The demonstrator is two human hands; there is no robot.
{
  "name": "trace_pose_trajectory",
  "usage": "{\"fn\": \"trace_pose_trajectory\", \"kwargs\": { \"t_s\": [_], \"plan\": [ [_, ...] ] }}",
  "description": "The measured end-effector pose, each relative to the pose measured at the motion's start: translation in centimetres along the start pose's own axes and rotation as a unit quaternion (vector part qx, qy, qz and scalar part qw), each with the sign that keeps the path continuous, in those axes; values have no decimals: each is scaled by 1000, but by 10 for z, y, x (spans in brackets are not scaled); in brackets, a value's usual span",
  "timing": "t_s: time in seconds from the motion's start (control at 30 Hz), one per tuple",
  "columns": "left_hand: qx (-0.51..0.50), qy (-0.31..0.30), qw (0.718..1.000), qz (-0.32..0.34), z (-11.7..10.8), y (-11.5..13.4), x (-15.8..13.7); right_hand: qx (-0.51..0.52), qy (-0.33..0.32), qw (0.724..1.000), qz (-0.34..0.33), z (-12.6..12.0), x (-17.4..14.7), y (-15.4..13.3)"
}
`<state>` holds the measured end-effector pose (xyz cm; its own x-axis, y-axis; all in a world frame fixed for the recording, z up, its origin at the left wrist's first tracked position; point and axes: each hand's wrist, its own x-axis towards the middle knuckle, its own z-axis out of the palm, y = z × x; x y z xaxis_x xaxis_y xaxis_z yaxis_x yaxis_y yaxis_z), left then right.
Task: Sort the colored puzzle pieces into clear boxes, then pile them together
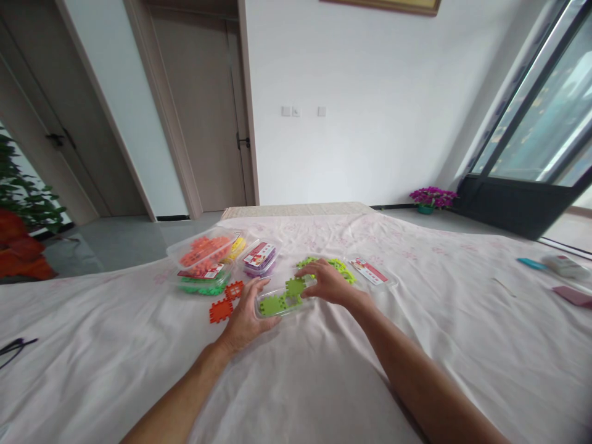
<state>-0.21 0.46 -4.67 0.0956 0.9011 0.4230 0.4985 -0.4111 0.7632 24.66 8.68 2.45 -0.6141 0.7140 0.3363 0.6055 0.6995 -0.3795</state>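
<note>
My left hand (245,314) grips the left end of a clear plastic tub (289,311), thumb in front and fingers behind. Inside the tub lies a flat lime-green interlocking piece (271,305) with toothed edges. My right hand (327,283) is over the tub's right end, fingers closed on another lime-green interlocking piece (295,287). More lime-green pieces (341,269) are heaped just behind my right hand. Beside them lies a clear lid (370,271) with a red and white label. Orange-red toothed pieces (222,310) lie on the cloth left of my left hand.
Stacked clear tubs stand at the back left: one with orange pieces (206,254) on top of one with green pieces (203,287). Next to them is a tub with purple pieces (259,259). Black glasses (16,346) lie far left; a dark pink item (572,296) is far right.
</note>
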Motion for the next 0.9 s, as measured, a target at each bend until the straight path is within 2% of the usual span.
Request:
{"fn": "trace_pose_trajectory", "kwargs": {
  "t_s": [0.2, 0.27, 0.37, 0.47, 0.53, 0.67, 0.77, 0.9],
  "plan": [
    [-6, -10, 1000, 4, 0, 1, 0, 9, -58, 998, 2, 7, 1, 8],
    [-6, -12, 1000, 4, 0, 1, 0, 38, -37, 999, 10, 5, 2, 11],
    [2, -2, 1000, 7, 0, 0, -1, 75, 35, 995, 57, -6, 1, 20],
    [23, 26, 999, 15, 1, -3, -1, 32, 78, 988, 131, -25, -5, 36],
    [36, 46, 998, 20, 2, -6, -1, -32, 62, 981, 183, -36, -13, 49],
    [46, 56, 997, 24, 2, -11, 0, -117, -26, 960, 253, -44, -26, 68],
    [51, 55, 997, 23, 1, -11, 0, -133, -60, 963, 225, -38, -28, 68],
    [49, 56, 997, 23, 1, -9, 1, -155, -72, 967, 191, -26, -26, 62]
  ]
}}
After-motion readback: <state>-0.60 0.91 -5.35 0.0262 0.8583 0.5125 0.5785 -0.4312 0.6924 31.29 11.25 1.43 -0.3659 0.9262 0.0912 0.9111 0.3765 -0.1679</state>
